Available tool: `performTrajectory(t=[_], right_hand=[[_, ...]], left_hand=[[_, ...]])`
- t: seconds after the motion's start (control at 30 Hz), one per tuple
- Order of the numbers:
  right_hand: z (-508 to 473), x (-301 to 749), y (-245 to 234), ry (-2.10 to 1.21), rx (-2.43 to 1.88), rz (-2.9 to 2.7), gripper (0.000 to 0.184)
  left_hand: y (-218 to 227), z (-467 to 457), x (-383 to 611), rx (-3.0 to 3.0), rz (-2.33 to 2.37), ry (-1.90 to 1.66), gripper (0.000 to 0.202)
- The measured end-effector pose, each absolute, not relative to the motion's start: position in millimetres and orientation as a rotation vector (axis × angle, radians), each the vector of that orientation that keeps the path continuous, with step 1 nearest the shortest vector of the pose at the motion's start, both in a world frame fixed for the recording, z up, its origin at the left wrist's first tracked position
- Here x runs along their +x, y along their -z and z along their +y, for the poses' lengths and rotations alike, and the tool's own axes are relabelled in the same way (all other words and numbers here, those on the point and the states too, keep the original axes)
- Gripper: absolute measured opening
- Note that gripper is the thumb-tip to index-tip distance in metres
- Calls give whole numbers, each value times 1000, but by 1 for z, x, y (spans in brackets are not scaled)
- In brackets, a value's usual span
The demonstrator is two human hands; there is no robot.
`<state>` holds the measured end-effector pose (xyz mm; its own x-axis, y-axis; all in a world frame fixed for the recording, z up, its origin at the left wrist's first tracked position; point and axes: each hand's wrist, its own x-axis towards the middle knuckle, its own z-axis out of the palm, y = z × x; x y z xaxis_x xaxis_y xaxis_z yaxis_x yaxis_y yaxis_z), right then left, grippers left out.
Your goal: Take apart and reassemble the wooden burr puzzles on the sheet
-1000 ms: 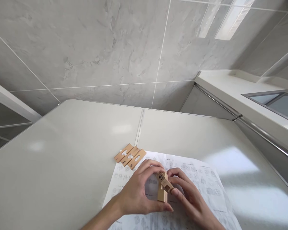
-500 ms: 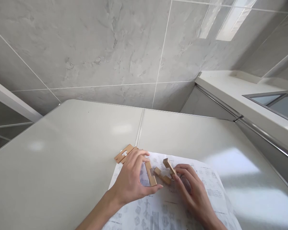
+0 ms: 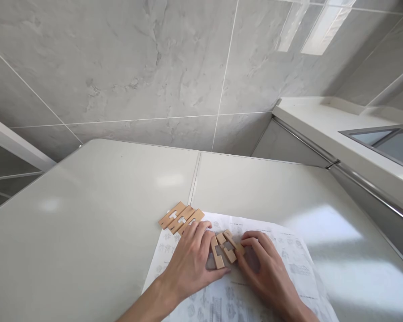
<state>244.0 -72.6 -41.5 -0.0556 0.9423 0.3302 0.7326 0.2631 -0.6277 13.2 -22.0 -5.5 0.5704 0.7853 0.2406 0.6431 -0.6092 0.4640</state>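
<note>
Three notched wooden puzzle pieces lie close together on a printed sheet [image 3: 235, 290]. My left hand [image 3: 191, 255] curls around the left notched piece [image 3: 216, 254], fingers at its far end and thumb by its near end. A middle notched piece [image 3: 229, 255] rests between my hands, touched by neither as far as I can see. My right hand [image 3: 265, 264] pinches the near end of the right piece [image 3: 229, 235], which carries a small dark mark. Beyond my left fingers, three flat wooden plates with cut-outs [image 3: 168, 220] sit side by side, the nearest partly hidden.
The sheet with small printed drawings lies on a glossy white table [image 3: 121, 201] with a seam running away from me. A grey tiled wall [image 3: 137, 67] stands behind it. To the right is a white ledge [image 3: 315, 120] with a framed window [image 3: 386, 138].
The right piece has come down from a tilted, raised position to lie beside the others. My left hand has moved slightly nearer and right, uncovering more of the flat plates.
</note>
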Motion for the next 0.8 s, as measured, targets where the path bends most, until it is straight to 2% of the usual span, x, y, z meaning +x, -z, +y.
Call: performTrajectory(t=[0.13,0.23,0.5,0.8], right_hand=[[-74,240,38,-449,-1421,-1909,16],[-75,238,35,-528,-1350,-1954,21],[-77,237,29,-724,-1210,-2038,21],[-75,235,22,-717,-1169,-2047,16]], left_hand=[[2,-21,15,2400,1154,-555,60],[0,-20,15,2377,1099,-527,65],[-1,-22,13,2349,1001,-507,68],[-2,-15,14,2292,1006,-456,62]])
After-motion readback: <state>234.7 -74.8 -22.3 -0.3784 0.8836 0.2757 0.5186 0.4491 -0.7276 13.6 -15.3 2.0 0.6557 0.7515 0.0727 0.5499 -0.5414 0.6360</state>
